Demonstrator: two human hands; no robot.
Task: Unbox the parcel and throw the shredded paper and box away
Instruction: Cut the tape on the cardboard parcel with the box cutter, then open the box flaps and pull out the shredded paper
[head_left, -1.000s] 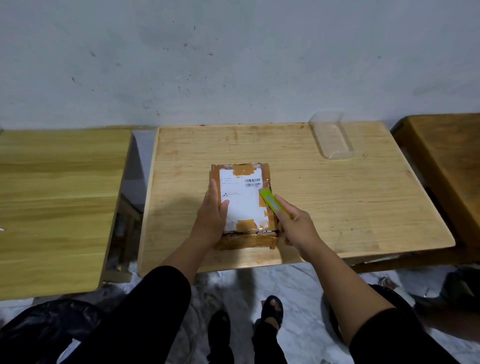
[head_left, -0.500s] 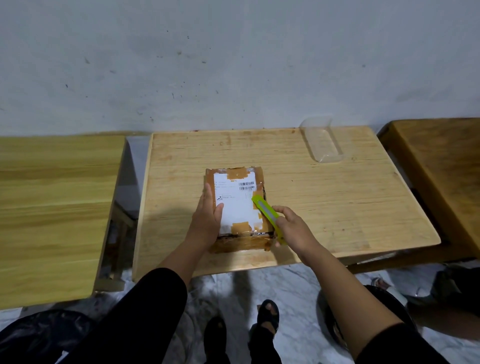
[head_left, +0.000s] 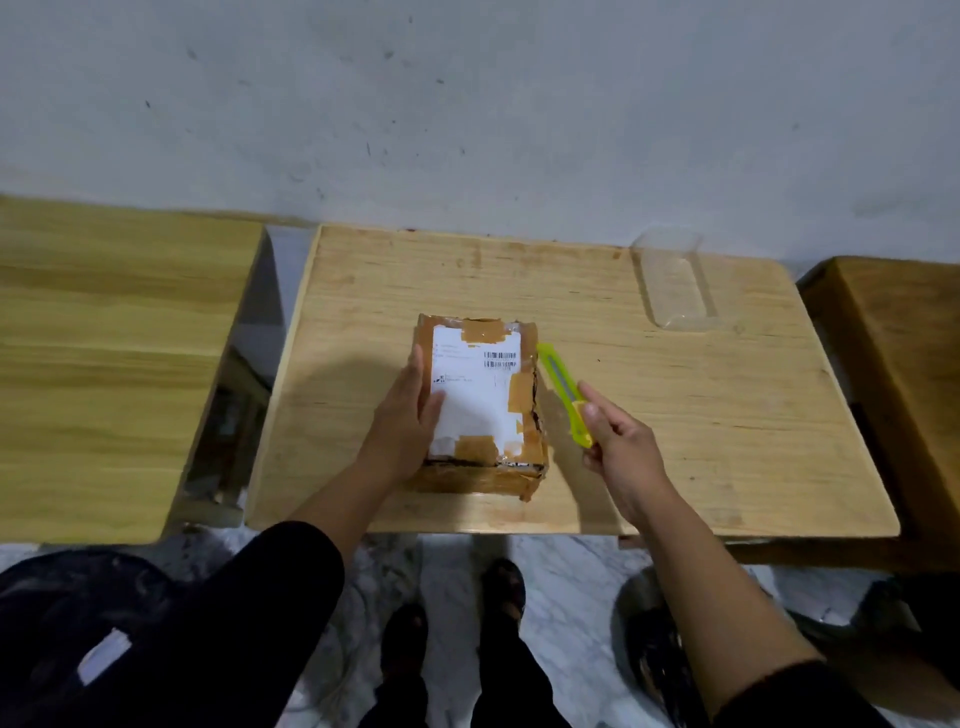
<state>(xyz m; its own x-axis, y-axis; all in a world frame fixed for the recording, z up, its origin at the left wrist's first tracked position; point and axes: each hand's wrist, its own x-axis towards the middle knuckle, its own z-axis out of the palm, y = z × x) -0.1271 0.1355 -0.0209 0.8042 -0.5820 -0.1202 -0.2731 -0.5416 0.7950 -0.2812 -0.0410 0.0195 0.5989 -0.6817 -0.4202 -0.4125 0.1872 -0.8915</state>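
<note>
A clear, shallow rectangular plastic tray (head_left: 678, 283) is seen at the upper right of the light wooden table (head_left: 675, 415); nothing can be made out inside it. A black plastic bag (head_left: 67, 623) is seen on the floor at the lower left of the frame; its contents cannot be determined.

The brown cardboard parcel (head_left: 480, 405), wrapped in brown tape and bearing a white shipping label with a barcode, is located at the centre of the frame, on the table and close to its near edge. The parcel is closed; a dark torn seam is visible along its right and lower edges.

The left hand (head_left: 408, 415) is laid flat on the left part of the parcel top, fingers extended and thumb resting on the label, with nothing gripped. The right hand (head_left: 618, 441) is positioned just right of the parcel and is closed around the lower end of a lime-green utility knife (head_left: 563, 392). The knife is held apart from the parcel, with its tip directed toward the upper left, near the upper right corner of the parcel.

Bare tabletop is available right of the knife and above the parcel. A second wooden table (head_left: 114, 364) is separated by a gap at the left, and a darker wooden surface (head_left: 904, 364) adjoins at the right.
</note>
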